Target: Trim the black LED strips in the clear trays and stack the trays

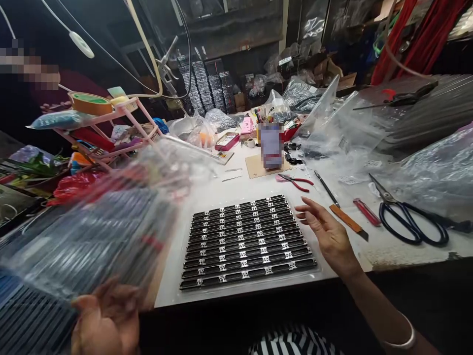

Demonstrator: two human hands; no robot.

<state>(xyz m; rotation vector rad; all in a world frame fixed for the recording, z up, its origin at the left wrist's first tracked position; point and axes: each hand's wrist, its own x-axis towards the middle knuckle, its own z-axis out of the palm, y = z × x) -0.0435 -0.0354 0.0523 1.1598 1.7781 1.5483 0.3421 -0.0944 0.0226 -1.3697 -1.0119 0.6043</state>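
Observation:
My left hand (107, 315) grips the near edge of a clear plastic tray (92, 241), which is tilted and blurred by motion at the left. On the white table before me lies another clear plastic tray (185, 222). Rows of black strips with silver metal pieces (247, 241) fill it. My right hand (328, 236) is beside that tray's right edge, fingers stretched out and apart, holding nothing. Whether its fingertips touch the tray I cannot tell.
Right of the tray lie red-handled pliers (295, 182), a black pen-like tool (327, 189), an orange-handled blade (349, 222), a red cutter (366, 212) and large scissors (410, 217). A phone (271, 145) stands behind. A pink rack (107, 118) is at left; a person is beyond it.

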